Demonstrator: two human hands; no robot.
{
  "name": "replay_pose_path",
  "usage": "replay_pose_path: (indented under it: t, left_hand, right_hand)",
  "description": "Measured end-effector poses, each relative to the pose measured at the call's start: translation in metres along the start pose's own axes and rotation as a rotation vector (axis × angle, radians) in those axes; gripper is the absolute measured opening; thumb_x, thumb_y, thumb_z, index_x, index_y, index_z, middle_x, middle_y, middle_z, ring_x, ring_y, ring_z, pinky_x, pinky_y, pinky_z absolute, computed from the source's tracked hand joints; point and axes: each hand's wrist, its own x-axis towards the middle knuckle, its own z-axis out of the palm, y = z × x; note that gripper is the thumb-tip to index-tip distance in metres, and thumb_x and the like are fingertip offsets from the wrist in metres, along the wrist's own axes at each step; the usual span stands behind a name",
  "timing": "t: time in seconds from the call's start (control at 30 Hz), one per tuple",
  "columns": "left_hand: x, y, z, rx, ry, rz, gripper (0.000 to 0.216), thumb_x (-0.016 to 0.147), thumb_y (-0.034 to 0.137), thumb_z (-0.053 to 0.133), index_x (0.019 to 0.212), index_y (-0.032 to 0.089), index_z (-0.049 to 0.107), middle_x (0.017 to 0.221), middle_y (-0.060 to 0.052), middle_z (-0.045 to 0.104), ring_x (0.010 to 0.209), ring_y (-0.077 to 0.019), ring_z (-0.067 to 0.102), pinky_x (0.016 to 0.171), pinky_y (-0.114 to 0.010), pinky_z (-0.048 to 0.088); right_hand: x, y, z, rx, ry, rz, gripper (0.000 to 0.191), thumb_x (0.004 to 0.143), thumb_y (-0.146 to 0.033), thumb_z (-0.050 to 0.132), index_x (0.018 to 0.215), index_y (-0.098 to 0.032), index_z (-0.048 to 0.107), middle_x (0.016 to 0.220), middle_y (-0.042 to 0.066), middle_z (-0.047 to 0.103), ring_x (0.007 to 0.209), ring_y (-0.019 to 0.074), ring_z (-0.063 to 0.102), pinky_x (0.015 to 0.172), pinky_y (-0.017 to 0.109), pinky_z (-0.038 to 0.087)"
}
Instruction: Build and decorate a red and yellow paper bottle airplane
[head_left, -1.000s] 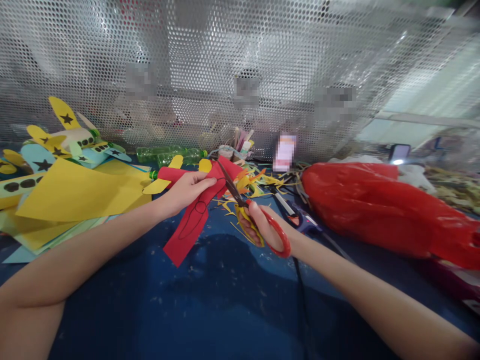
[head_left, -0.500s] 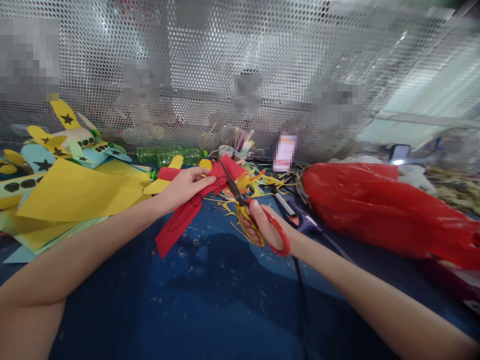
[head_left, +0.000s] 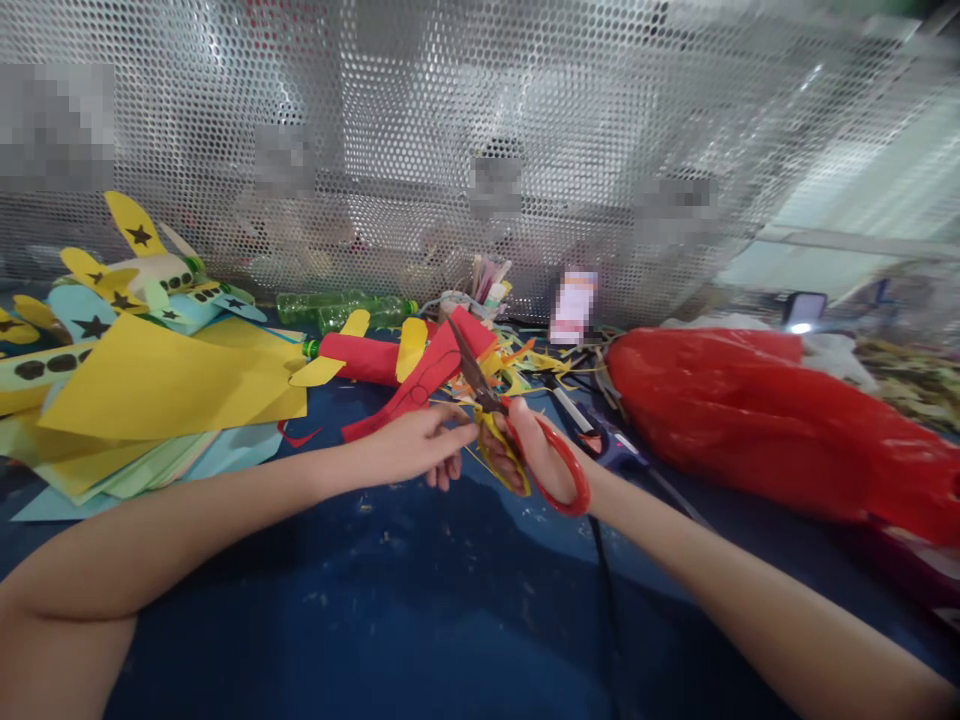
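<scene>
My right hand (head_left: 529,450) grips a pair of scissors (head_left: 484,385) with a red handle and dark blades. Something yellow at the palm may be part of the handle; I cannot tell. A strip of red paper (head_left: 429,372) with drawn dark outlines lies under and beside the blades. Just below that strip, my left hand (head_left: 427,445) hovers near the scissors, its fingers apart and nothing visible in them. A red-wrapped bottle (head_left: 367,357) with yellow paper wings lies behind the strip. One thin red scrap (head_left: 301,434) rests on the blue table.
Yellow paper sheets (head_left: 180,375) are stacked at left beside paper-trimmed bottle planes (head_left: 169,275). Green bottles (head_left: 337,310) lie at the back. Paper scraps (head_left: 525,365), a glue gun (head_left: 611,445) and a red plastic bag (head_left: 750,410) are to the right. A perforated silver screen (head_left: 420,110) stands behind.
My left hand has let go of the red paper and moved down and right, toward the scissors. A thin red scrap now shows on the table at left. The right hand has barely moved.
</scene>
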Motion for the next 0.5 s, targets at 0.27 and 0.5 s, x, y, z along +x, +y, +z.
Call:
replay_pose_path:
  t: [0.27,0.5]
  left_hand:
    - [0.005,-0.011,0.002,-0.486,0.198,0.239,0.054,0.076,0.063,0.067,0.087,0.026,0.031,0.060,0.012,0.041,0.042,-0.0073,0.047,0.042,-0.019,0.032]
    - [0.006,0.000,-0.010,-0.501,0.366,0.301,0.056,0.081,0.074,0.047,0.069,0.019,0.045,0.060,0.005,0.044,0.051,-0.0092,0.051,0.051,-0.024,0.040]
  right_hand:
    - [-0.013,-0.013,0.019,0.189,0.002,-0.147,0.073,0.065,-0.096,0.026,0.064,-0.023,0.036,0.048,-0.006,0.035,0.036,0.0089,0.034,0.034,0.024,0.032]
    - [-0.008,-0.007,0.020,0.195,0.000,-0.132,0.072,0.068,-0.094,0.023,0.063,-0.024,0.036,0.047,-0.006,0.034,0.036,0.0087,0.032,0.033,0.025,0.030]
